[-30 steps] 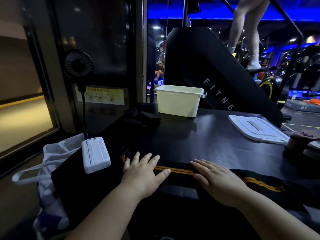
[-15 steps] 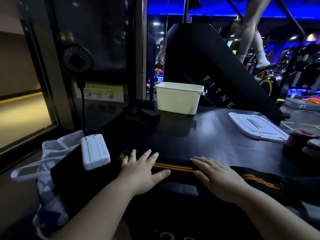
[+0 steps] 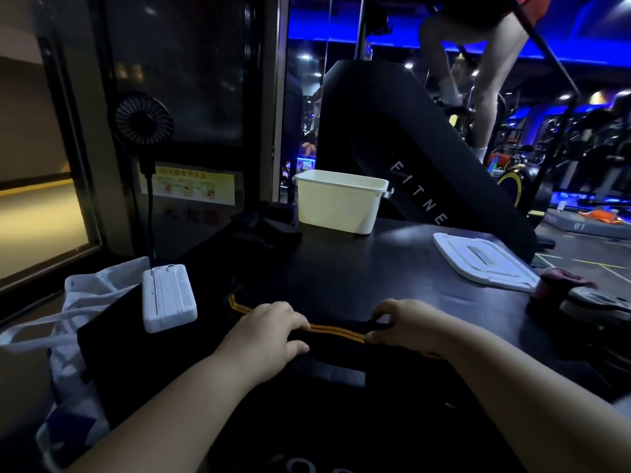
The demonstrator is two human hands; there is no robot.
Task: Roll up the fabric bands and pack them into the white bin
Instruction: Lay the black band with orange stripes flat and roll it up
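A black fabric band with two orange stripes (image 3: 336,332) lies across the near edge of the dark table (image 3: 358,268). My left hand (image 3: 269,331) has its fingers curled over the band on the left. My right hand (image 3: 406,324) pinches the band's edge on the right, lifting a fold of it. The white bin (image 3: 338,201) stands open at the far side of the table. Its inside is hidden from here. A pile of dark fabric (image 3: 264,225) lies just left of the bin.
The bin's white lid (image 3: 485,262) lies flat at the right. A white power bank (image 3: 167,302) with a small fan (image 3: 143,122) on a stalk sits at the left, above a white bag (image 3: 78,302). A dark red roll (image 3: 560,285) lies at the right edge. A stair machine (image 3: 409,158) with a person's legs stands behind.
Both hands went from lying flat with spread fingers on the band to curling round it. The right hand has pinched up the band's edge. The camera tilted slightly.
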